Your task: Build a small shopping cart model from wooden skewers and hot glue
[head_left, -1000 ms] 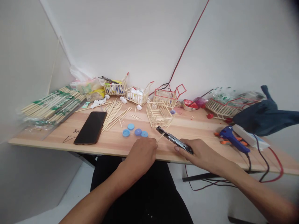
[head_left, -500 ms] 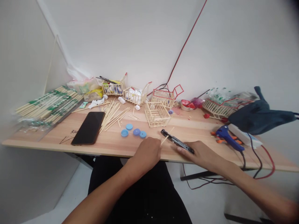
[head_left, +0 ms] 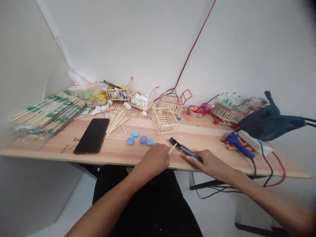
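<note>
My left hand (head_left: 157, 158) is closed around a thin wooden stick (head_left: 172, 149), which slants up and to the right out of the fist. My right hand (head_left: 208, 163) grips a dark metal multi-tool with plier jaws (head_left: 186, 151). The jaws lie across the stick; whether they pinch it I cannot tell. Just behind both hands stands a small open basket frame of sticks (head_left: 165, 123). Several blue bottle caps (head_left: 135, 134) lie to the left of it, close to my left hand.
A phone (head_left: 92, 136) and loose sticks (head_left: 118, 121) are on the left of the wooden table (head_left: 138, 154). Packed chopsticks (head_left: 49, 113) lie farther left. Stick carts (head_left: 170, 102) line the wall. At right are a blue glue gun (head_left: 238, 144), power strip (head_left: 255, 142) and dark cloth (head_left: 271, 121).
The whole view has shifted slightly, with everything a little farther left. Both hands keep their hold, and the stick and multi-tool stay almost in the same place relative to each other.
</note>
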The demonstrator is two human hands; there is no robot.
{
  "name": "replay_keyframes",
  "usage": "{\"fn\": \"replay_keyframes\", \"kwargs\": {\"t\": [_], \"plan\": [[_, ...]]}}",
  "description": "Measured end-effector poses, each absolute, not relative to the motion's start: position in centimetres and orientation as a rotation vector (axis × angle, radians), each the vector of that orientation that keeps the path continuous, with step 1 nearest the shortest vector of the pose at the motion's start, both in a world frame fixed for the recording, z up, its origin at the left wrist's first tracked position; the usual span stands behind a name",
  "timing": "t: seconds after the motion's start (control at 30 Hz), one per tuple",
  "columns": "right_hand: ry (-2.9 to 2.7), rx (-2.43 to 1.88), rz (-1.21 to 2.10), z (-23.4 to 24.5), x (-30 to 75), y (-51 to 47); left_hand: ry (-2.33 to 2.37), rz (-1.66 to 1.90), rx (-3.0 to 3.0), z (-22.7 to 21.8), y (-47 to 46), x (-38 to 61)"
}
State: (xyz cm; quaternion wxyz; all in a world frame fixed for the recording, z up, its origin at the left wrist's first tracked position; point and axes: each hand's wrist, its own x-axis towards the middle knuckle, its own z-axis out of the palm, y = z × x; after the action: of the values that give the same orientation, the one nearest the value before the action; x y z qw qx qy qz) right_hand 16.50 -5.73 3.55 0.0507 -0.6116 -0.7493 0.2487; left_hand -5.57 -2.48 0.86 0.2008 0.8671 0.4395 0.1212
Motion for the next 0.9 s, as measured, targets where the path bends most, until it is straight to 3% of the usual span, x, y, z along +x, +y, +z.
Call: {"fn": "replay_keyframes", "kwargs": {"t": [0.9], "plan": [[-2.330,-1.832,0.751,3.71,16.15,-5.46,1.188,0.366,2.340,1.06,-1.87,-5.63]]}}
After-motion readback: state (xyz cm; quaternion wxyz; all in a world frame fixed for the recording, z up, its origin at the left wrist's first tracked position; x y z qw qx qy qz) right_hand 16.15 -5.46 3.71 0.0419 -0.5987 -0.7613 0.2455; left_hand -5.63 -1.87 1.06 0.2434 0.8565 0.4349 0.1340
